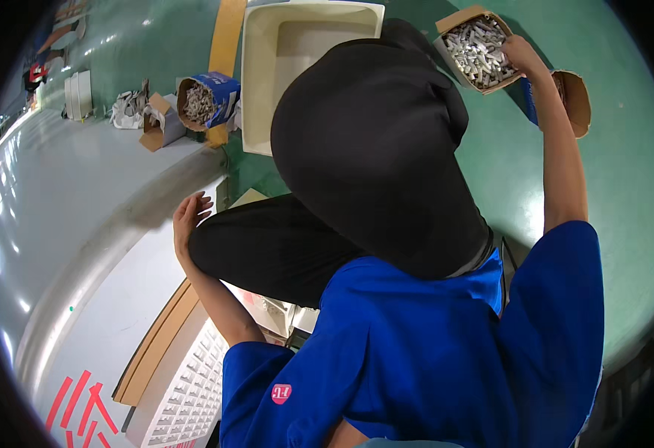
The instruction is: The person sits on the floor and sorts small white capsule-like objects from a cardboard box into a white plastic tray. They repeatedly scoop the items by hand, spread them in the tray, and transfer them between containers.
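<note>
At the far right, my right hand (520, 55) reaches over the right side of an open cardboard box (477, 11). The box holds many small white and grey pieces (478, 52). The fingers of that hand look curled down at the pieces along the box's inner edge, and their tips are hidden, so I cannot make out what they hold. On the left, my left hand (190, 216) hangs beside my bent knee in black trousers, its fingers loosely apart and nothing in them.
A cream plastic tub (260, 82) stands ahead. Left of it sit a blue box of small pieces (226, 93) and a small carton (164, 133). Another blue-sided carton (577, 104) is beside the right box. A white gridded tray (189, 388) and red strips (88, 407) lie lower left.
</note>
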### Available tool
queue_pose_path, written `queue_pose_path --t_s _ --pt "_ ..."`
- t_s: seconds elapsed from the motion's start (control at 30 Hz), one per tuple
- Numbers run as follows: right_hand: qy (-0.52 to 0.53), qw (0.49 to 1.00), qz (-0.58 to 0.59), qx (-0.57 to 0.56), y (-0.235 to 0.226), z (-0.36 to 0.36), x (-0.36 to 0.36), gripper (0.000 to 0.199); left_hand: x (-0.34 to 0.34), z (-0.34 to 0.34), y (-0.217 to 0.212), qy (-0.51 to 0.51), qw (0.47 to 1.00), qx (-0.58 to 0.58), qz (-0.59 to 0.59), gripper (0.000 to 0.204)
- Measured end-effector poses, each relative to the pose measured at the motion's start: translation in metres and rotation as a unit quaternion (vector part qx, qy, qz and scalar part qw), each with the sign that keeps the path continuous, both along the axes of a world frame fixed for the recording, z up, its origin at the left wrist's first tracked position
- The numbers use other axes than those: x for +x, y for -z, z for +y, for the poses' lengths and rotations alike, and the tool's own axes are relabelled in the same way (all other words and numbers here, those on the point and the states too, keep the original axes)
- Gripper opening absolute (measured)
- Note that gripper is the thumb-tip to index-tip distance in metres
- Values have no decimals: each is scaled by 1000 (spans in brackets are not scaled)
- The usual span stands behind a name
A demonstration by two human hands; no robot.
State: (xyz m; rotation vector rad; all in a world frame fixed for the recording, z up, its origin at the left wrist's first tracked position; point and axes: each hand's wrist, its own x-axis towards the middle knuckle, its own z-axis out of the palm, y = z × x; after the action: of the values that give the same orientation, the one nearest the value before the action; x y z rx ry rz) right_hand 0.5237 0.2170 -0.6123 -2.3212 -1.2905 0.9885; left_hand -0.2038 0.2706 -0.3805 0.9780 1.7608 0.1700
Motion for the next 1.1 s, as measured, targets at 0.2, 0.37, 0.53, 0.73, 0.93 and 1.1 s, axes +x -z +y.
queue_pose_path --t_s 0.2,0.37,0.53,0.73,0.93,1.1 --pt "22 979 146 -139 -24 8 -17 19 3 1 1 0 1000 10 12 34" --pt "18 957 263 -118 -58 7 -25 15 1 -1 3 -7 1000 14 -6 33" --pt "-5 980 198 6 -45 8 9 28 11 1 1 -5 1000 11 2 32" --pt "-33 996 86 -21 8 24 21 44 4 0 1 -14 1000 12 -7 32" --pt "-41 997 6 -72 27 36 9 35 9 -2 -1 -21 1000 15 12 32" --pt "-7 985 106 -134 -15 16 0 28 14 1 3 -19 1000 23 -7 33"
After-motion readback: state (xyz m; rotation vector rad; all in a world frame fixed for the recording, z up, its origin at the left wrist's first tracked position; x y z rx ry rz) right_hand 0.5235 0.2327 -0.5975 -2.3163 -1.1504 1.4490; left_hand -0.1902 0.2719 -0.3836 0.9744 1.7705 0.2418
